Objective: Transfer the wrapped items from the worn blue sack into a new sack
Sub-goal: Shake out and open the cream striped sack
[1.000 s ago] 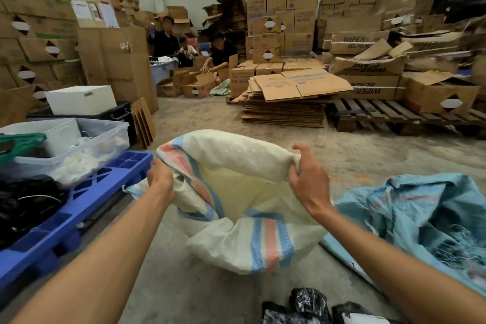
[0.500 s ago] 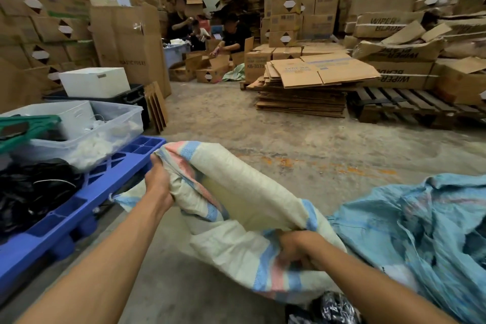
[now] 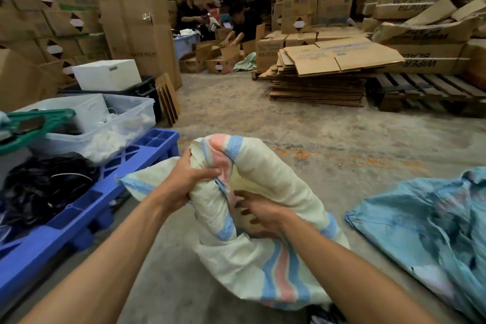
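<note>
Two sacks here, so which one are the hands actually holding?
The cream sack with pink and blue stripes: left hand and right hand grip its bunched cloth. The blue sack lies untouched on the floor to the right.

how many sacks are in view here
2. The cream striped sack is in the middle, gripped by the left hand and right hand. The worn blue sack lies on the floor at right. Others may be hidden.

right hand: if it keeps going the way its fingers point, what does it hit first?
The right hand points forward-left into the new sack's folds, so it likely meets the sack's cream inner fabric first, then the left hand gripping the rim. Depth is unclear.
</note>
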